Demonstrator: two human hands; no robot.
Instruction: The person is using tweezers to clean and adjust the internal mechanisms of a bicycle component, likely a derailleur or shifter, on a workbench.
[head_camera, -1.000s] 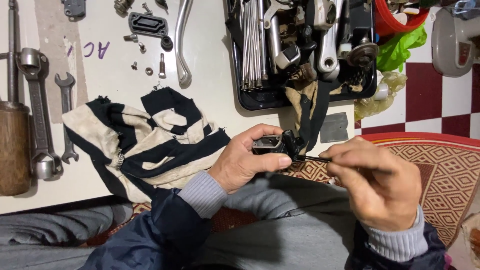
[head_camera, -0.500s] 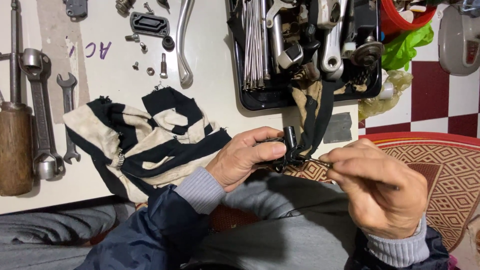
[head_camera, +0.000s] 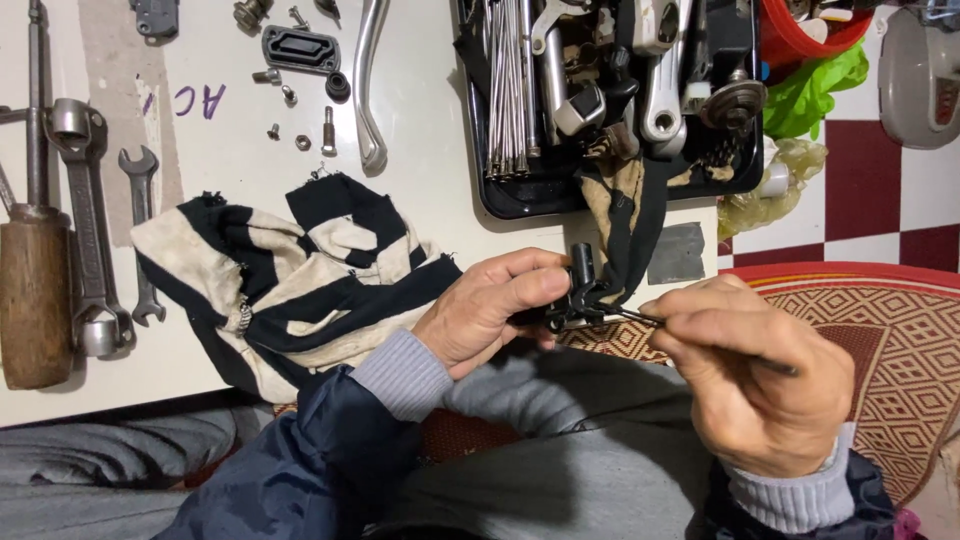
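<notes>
White worktop fills the far side, and we read it left to right: a wooden-handled tool (head_camera: 35, 290) and spanners (head_camera: 90, 230) lie at the left edge, then a black-and-cream striped rag (head_camera: 300, 280) sits crumpled in the middle, with a silver lever (head_camera: 368, 85) and small screws above it. Further right a black tray (head_camera: 610, 200) holds spokes and metal parts.

Our left hand (head_camera: 490, 310) is closed round a small black fitting (head_camera: 580, 295), held above our lap just off the worktop's near edge. Since a second ago we have turned that fitting so its short tube now stands upright, which gives the tool a clearer way in. Our right hand (head_camera: 750, 380) pinches a thin rod-like tool (head_camera: 700, 335), fingers tight on the shaft, and its tip meets the fitting's side. Beneath it lies a patterned mat (head_camera: 900, 340).
</notes>
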